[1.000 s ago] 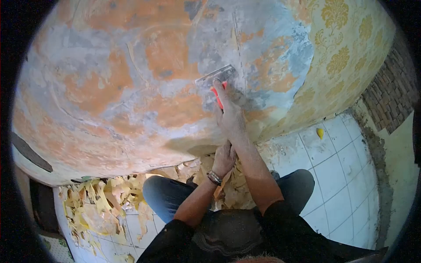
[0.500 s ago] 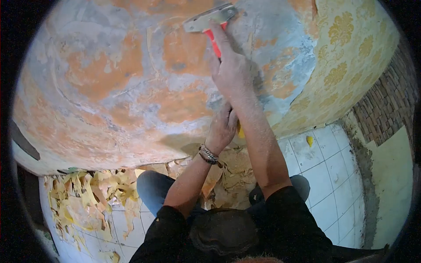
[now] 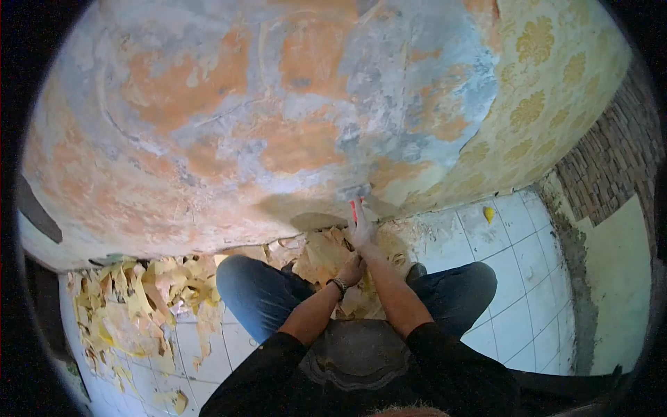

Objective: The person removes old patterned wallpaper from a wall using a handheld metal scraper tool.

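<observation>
My right hand [image 3: 362, 233] is closed around the red handle of a wide-bladed scraper [image 3: 356, 198]. The scraper's grey blade is against the lower part of the wall [image 3: 299, 132], just above the floor. Close behind, beside my right wrist, is my left hand [image 3: 351, 270], with a chain bracelet [image 3: 338, 285] on its wrist. Its fingers look curled, and what they hold, if anything, is hidden. Grey and orange patches cover the scraped wall surface.
Patterned yellow wallpaper [image 3: 531, 111] covers the wall's right side. Torn wallpaper strips [image 3: 139, 306] lie heaped on the left, with more scraps [image 3: 323, 257] between my knees. White floor tiles [image 3: 514, 278] extend right, towards a side wall with brick-like covering [image 3: 611, 153].
The scraper has come down from high on the wall to near its base. Both hands have drawn back towards my body, still close together.
</observation>
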{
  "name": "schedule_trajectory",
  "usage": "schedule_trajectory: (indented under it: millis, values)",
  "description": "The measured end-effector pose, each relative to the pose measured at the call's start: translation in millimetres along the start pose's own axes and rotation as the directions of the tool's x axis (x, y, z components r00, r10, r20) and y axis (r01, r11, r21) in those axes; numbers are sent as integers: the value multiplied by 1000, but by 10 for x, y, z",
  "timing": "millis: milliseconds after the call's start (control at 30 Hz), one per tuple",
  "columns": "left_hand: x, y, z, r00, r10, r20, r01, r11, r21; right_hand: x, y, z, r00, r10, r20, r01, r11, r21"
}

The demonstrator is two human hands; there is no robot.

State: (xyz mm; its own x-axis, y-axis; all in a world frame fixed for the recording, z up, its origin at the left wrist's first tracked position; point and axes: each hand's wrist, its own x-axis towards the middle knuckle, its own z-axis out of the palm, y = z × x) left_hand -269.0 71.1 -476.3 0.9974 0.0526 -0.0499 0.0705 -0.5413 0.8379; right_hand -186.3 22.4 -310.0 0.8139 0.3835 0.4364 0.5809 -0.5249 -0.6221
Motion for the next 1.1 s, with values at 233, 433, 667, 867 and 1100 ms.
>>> schedule_trajectory:
  millis: [233, 433, 667, 867, 1100]
  values:
    - [-259, 1094, -594, 999, -27, -41, 24, 997, -73, 116, -288, -501, 985, 164, -55, -121, 879, 462]
    - [-244, 1532, -1573, 989, -52, -139, 77, 980, 184, 700, -481, -617, 899, 157, -409, 61, 880, 471]
    - [-1166, 2300, -3307, 938, 183, -294, 66, 738, 671, 730, -1288, -117, 950, 295, -106, -67, 521, 851]
    - [-1527, 2196, -3679, 868, 200, -454, 255, 604, 755, 823, -1808, -216, 985, 117, 127, -139, 107, 984]
    - [-1027, 2276, -3530, 883, 258, -392, 156, 627, 763, 984, -1388, -432, 984, 176, -13, -17, 166, 986]
